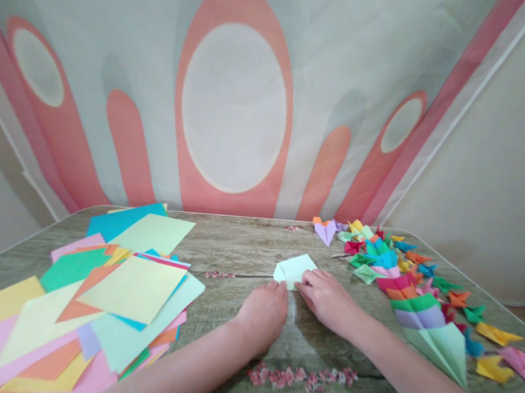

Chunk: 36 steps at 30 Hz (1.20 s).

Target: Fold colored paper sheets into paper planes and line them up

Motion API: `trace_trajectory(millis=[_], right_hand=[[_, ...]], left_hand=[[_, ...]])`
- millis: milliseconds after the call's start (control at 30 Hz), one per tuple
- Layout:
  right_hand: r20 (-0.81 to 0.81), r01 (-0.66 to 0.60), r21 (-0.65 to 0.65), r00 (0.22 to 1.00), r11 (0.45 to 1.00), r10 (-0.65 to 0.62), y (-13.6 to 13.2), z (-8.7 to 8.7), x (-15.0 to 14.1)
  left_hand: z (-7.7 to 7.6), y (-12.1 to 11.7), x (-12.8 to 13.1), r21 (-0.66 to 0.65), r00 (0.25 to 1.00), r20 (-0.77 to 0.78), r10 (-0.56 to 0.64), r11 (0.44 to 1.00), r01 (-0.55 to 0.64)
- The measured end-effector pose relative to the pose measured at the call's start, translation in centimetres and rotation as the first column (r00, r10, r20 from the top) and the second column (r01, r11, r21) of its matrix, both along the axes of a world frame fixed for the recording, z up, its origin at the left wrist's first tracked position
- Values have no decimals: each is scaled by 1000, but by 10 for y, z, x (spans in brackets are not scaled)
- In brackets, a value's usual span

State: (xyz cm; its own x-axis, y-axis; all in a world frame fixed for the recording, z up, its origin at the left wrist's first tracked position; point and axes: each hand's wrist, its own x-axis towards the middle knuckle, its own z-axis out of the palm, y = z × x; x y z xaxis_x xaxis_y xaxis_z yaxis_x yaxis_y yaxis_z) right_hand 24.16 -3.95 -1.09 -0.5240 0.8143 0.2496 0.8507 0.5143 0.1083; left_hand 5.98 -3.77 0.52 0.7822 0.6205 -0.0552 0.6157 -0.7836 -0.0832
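Left hand (263, 310) pinches paper (294, 268) at its seven-o'clock edge, right hand (328, 300) at four, probably to steady it.

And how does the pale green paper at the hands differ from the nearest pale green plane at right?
The paper is a blunt shape with slanted corners; the plane tapers to a point. The left hand and right hand touch the paper, but not the plane. In this view, the paper looks smaller than the plane. Both are pale green and show folds.
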Motion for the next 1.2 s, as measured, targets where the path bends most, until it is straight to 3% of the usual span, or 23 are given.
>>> trace_trajectory(millis=[167,300,467,600,900,1200], right_hand=[[58,3,19,998,1000,-4,-1,1,-1],[56,-17,22,998,1000,16,-1,2,0],[78,-17,37,997,999,14,0,1,0],[87,-26,26,996,999,24,-2,5,-1],[84,-16,-22,996,1000,18,-2,10,-1],[67,3,-67,998,998,1,-2,13,-3]], left_hand=[[4,-1,0,-33,999,37,20,999,-19],[4,6,-5,-90,983,166,84,994,-70],[-5,27,-14,-205,895,430,119,978,-31],[-13,40,-19,-247,831,546,107,968,38],[-7,39,-21,-170,920,392,-16,981,89],[2,32,-17,-125,980,196,-17,991,42]])
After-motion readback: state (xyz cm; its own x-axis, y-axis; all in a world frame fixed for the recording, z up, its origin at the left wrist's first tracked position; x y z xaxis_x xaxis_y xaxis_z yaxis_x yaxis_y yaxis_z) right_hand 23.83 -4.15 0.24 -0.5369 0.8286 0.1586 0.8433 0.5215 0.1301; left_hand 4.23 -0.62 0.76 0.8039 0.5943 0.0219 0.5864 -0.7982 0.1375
